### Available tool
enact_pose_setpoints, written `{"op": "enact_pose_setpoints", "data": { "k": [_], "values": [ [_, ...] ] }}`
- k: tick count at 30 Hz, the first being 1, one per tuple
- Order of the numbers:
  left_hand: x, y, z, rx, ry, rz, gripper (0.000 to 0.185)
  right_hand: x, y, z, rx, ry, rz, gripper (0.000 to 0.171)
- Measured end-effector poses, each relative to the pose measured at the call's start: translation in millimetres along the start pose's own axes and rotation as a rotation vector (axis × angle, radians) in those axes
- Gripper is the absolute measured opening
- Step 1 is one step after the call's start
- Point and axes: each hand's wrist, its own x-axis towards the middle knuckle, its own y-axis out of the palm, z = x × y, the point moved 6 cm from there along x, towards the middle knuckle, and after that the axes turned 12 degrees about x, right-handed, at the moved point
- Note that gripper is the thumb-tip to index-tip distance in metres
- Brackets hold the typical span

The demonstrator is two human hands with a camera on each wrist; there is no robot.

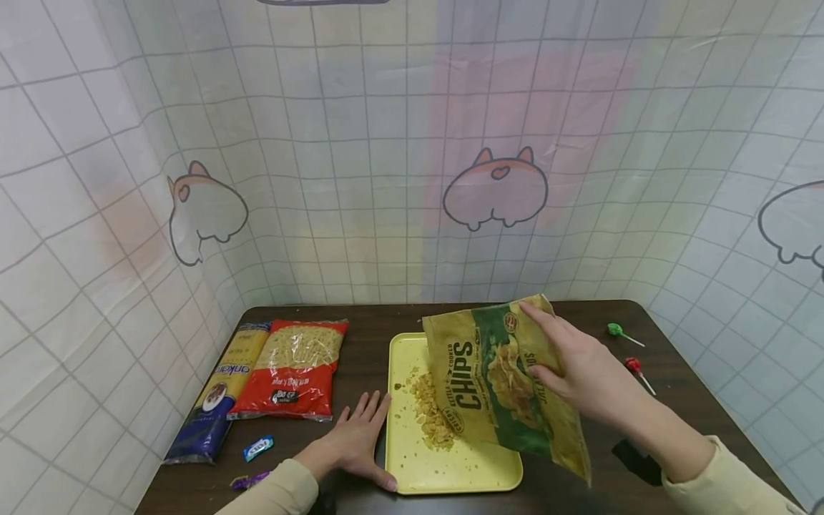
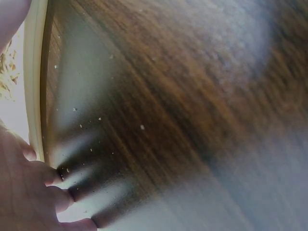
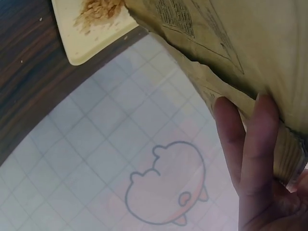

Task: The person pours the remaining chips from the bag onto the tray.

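I had my right hand (image 1: pixel 579 372) gripping the chip bag (image 1: pixel 508 386), thumb on the printed face and fingers (image 3: pixel 250 144) behind it, as the right wrist view showed. The bag hung tilted above the yellow tray (image 1: pixel 450 472), its open mouth low at the tray's far left part, its bottom raised toward me. A heap of chips (image 1: pixel 431 415) lay on the tray just under the mouth, with crumbs scattered around it.

My left hand (image 1: pixel 357 443) lay flat and released on the table (image 1: pixel 367 322), fingers spread, thumb along the tray's left rim; it grasped nothing. The left wrist view showed the fingertips (image 2: pixel 53 175) pressed on the dark wood beside the rim, with small crumbs nearby.

Left of the tray lay a red pasta bag (image 1: pixel 292 368) and, touching its left side, a yellow and blue bag (image 1: pixel 222 390). Two small wrapped candies (image 1: pixel 257 448) lay near the left arm. Two lollipops (image 1: pixel 621 332), green and red, lay well apart on the right.
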Motion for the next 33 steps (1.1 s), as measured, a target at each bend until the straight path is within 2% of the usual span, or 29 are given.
{"op": "enact_pose_setpoints", "data": {
  "k": [6, 14, 27, 33],
  "values": [
    [-1.7, -1.4, -2.1, 0.013, 0.001, -0.011, 0.142, 1.2, -7.3, 5.1, 0.031, -0.011, -0.038, 0.09],
    [-0.4, -0.6, -2.3, 0.025, -0.009, -0.014, 0.142, 4.8, -15.5, 17.3, 0.038, -0.106, -0.111, 0.092],
    [-1.6, -3.1, -4.4, 0.03, -0.007, -0.014, 0.141, 6.7, -10.8, 23.7, 0.086, -0.063, -0.041, 0.089],
    [3.7, 3.8, 3.2, 0.002, 0.003, -0.01, 0.147, 7.2, -6.4, 25.8, 0.108, -0.059, -0.037, 0.089]
  ]
}}
